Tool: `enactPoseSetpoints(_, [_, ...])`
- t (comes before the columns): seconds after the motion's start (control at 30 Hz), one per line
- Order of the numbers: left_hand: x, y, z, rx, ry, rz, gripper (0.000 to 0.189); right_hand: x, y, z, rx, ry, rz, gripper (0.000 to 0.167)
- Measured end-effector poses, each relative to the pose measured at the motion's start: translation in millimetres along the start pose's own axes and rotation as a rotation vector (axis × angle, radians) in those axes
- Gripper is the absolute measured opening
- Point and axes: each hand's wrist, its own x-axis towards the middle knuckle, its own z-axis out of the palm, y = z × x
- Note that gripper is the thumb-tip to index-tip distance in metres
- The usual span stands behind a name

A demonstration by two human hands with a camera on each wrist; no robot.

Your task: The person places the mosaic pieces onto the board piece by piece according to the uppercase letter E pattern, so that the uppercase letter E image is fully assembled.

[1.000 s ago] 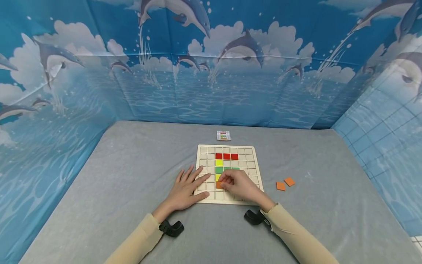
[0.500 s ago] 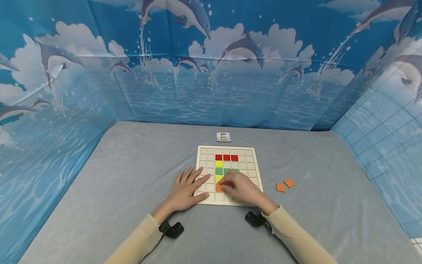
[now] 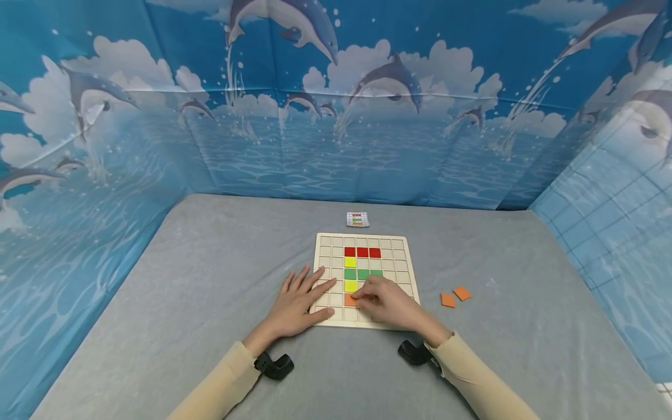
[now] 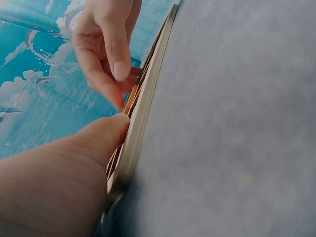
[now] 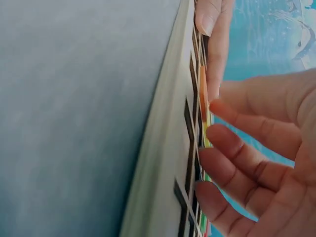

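A pale wooden grid board (image 3: 325, 252) lies on the grey cloth, with red tiles (image 3: 362, 252), yellow tiles (image 3: 350, 262) and green tiles (image 3: 363, 274) set in its cells. My left hand (image 3: 297, 305) rests flat with fingers spread over the board's left side. The index fingertip of my right hand (image 3: 391, 300) presses on an orange tile (image 3: 349, 300) in the cell below the lower yellow tile. In the left wrist view the right thumb (image 4: 118, 59) stands apart from that tile. The right wrist view shows the orange tile (image 5: 203, 91) edge-on, beside the fingertip.
Two loose orange tiles, a nearer one (image 3: 448, 300) and a farther one (image 3: 462, 293), lie to the right of the board. A small printed card (image 3: 357, 219) with a coloured grid sits behind it. A dolphin-print curtain (image 3: 315, 151) encloses the table's back and sides.
The right hand's fingers have shifted slightly on the orange tile, and more of the tile shows now. The left hand has stayed in place.
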Motion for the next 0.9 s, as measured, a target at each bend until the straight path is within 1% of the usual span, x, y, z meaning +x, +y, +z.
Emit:
enactPoseSetpoints(0.13, [0.5, 1.1, 0.4, -0.002, -0.015, -0.009, 0.062, -13.3, 4, -10, 0.02, 0.026, -0.046, 0.011])
enactPoseSetpoints(0.23, [0.0, 0.8, 0.7, -0.014, -0.021, -0.012, 0.062, -24.7, 10, -21, 0.026, 0.053, -0.047, 0.008])
enactPoseSetpoints(0.33, [-0.4, 0.1, 0.9, -0.026, -0.013, -0.008, 0.062, -37.2, 19, -35, 0.016, 0.069, 0.01, 0.007])
enactPoseSetpoints(0.5, [-0.9, -0.3, 0.7, -0.032, -0.011, -0.013, 0.062, -58.7, 36, -56, -0.052, 0.083, 0.15, 0.009])
enactPoseSetpoints(0.63, [-1.0, -0.8, 0.6, -0.029, -0.015, -0.017, 0.062, -74.0, 48, -70, -0.118, 0.065, 0.243, 0.018])
enactPoseSetpoints(0.73, [-1.2, -1.6, 0.8, -0.033, -0.016, -0.021, 0.062, -82.9, 54, -79, -0.173, 0.038, 0.283, 0.025])
enactPoseSetpoints(0.9, [-1.7, -1.5, -0.5, -0.043, -0.015, -0.026, 0.061, -90.4, 59, -87, -0.258, -0.003, 0.345, 0.029])
